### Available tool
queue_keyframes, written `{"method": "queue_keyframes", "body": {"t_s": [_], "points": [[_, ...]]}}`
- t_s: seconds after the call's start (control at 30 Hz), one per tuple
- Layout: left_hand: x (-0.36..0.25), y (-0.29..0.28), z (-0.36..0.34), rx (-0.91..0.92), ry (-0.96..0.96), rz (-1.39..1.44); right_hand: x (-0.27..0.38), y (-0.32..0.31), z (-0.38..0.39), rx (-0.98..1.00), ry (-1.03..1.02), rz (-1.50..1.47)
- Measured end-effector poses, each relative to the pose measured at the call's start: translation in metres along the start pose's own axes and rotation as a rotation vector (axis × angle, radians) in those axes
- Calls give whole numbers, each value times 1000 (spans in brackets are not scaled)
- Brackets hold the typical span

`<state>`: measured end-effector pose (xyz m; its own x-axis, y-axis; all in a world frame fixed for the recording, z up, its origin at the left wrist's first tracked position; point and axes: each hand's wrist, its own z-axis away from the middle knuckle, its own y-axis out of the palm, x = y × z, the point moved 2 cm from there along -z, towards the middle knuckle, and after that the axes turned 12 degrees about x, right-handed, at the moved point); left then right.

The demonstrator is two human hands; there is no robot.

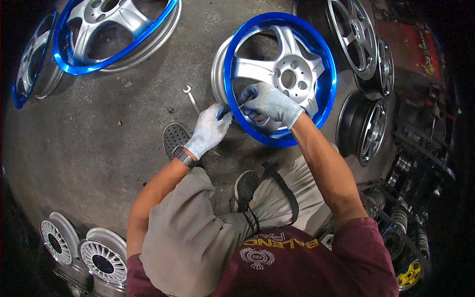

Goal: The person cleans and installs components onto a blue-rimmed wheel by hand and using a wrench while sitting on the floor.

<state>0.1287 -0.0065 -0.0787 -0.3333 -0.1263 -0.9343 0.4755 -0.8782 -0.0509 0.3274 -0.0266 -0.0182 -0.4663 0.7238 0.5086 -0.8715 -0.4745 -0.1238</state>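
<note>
A car wheel rim (294,69) with silver spokes and a bright blue lip stands tilted in front of me. My right hand (271,105), in a white and blue work glove, reaches over the lip between the spokes. Its fingers are pinched together on something small that I cannot make out. On the outer side of the lip, at its lower left, my left hand (210,127) is closed in a matching glove; what its fingers hold is hidden. Just beyond that hand, a silver combination wrench (192,99) lies on the floor.
Two blue-lipped silver rims (96,29) stand at the far left. Dark and silver rims (361,128) line the right side, near a rack of metal parts (401,213). Two white multi-spoke rims (103,256) sit at the near left. My shoes (246,187) rest on the concrete floor (109,148).
</note>
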Motion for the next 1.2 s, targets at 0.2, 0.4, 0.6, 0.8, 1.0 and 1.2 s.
{"method": "queue_keyframes", "body": {"t_s": [0.2,0.4,0.6,0.8,1.0,1.2], "points": [[-2,-2,2,-3,22,-30,3,0,1,33,46,-109],[0,-2,1,10,-8,-32,5,-1,2,23,44,-94],[3,-1,0,26,-16,-20,0,0,-1,6,43,-85],[3,-1,1,11,-1,-3,3,0,0,12,-3,-81],[3,-1,2,4,-19,-12,20,-3,7,42,76,104],[2,0,1,-11,35,-8,-5,-9,-7,44,38,16]]}}
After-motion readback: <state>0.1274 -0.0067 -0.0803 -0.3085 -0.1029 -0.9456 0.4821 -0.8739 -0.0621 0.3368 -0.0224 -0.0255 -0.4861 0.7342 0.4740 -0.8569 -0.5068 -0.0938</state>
